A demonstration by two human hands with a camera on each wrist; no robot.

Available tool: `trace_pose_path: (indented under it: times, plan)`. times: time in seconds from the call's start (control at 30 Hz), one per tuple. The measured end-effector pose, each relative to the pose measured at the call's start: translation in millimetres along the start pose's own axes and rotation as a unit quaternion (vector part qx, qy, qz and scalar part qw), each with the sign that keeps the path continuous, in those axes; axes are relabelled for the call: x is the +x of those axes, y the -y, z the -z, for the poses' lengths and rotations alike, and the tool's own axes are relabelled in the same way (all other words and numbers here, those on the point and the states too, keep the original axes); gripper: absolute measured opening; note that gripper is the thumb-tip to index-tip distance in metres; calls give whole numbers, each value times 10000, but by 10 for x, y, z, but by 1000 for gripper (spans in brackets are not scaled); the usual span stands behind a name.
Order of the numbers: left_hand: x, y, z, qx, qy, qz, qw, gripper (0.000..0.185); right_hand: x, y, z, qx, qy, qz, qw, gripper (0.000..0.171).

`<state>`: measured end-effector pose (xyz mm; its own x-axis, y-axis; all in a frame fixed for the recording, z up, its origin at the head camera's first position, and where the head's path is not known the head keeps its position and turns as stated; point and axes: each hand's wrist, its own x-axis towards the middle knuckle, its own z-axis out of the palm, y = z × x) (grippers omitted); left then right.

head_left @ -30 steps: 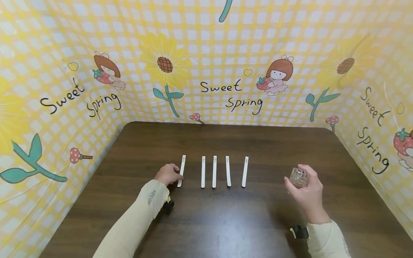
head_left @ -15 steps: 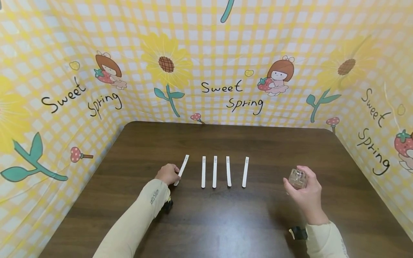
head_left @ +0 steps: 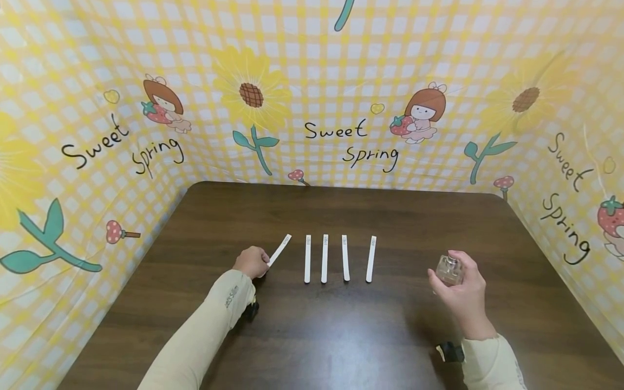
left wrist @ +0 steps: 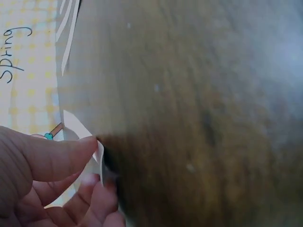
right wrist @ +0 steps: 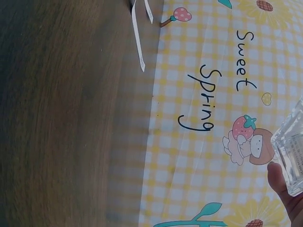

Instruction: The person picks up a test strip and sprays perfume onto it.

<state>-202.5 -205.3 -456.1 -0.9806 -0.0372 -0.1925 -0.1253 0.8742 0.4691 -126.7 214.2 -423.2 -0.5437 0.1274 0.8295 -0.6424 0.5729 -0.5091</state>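
While left hand [head_left: 251, 261] pinches a thin paper strip [head_left: 279, 251], right hand [head_left: 463, 290] grips a glass bottle [head_left: 449, 270].

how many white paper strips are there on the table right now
5. One strip is pinched at its near end by the left hand and angled. Four lie flat in a row on the table. None seem hidden.

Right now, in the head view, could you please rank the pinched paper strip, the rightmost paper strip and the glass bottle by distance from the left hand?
1. Pinched paper strip, in the left hand.
2. Rightmost paper strip, row's right end.
3. Glass bottle, far right, in the right hand.
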Motion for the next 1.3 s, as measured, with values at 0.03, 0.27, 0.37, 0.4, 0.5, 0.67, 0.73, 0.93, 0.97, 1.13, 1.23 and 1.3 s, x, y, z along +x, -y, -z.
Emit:
trace_pose_path:
  times: [0.03,0.27,0.37,0.4,0.5,0.67,0.73,0.93,0.97,1.13,1.23,1.3]
  plan:
    - [1,4,0,-22,-9,-30,10000,8,1,-1,-1,-15,-4,13,10000,69]
    - [26,-11,14,-631,160,294,9974,17,-6,-17,13,-155,33,2,9999,70]
    - [45,-10,15,-881,310,369,9949,17,-21,-30,37,-175,215,-125,9995,70]
    - [49,-8,16,-946,351,377,9942,16,-26,-33,46,-177,283,-167,9993,68]
    - [60,3,18,-1037,469,342,9929,14,-37,-41,70,-189,468,-256,9984,56]
    - [57,11,17,-1189,613,340,9904,11,-42,-44,76,-226,515,-281,9980,52]
    - [52,8,11,-1283,611,311,9894,12,-43,-46,75,-241,507,-292,9980,52]
    - [51,17,-18,-1540,622,346,9855,19,-43,-49,69,-217,510,-264,9981,55]
    - [55,24,-24,-1539,628,355,9854,20,-41,-47,66,-208,512,-255,9981,57]
    - [78,39,-52,-1561,520,258,9860,26,-31,-51,49,-215,456,-183,9986,66]
    - [93,20,-63,-2054,335,72,9781,26,-27,-49,48,-204,464,-150,9986,64]
    - [107,-3,-65,-2703,227,66,9625,26,-28,-50,51,-184,480,-162,9985,59]
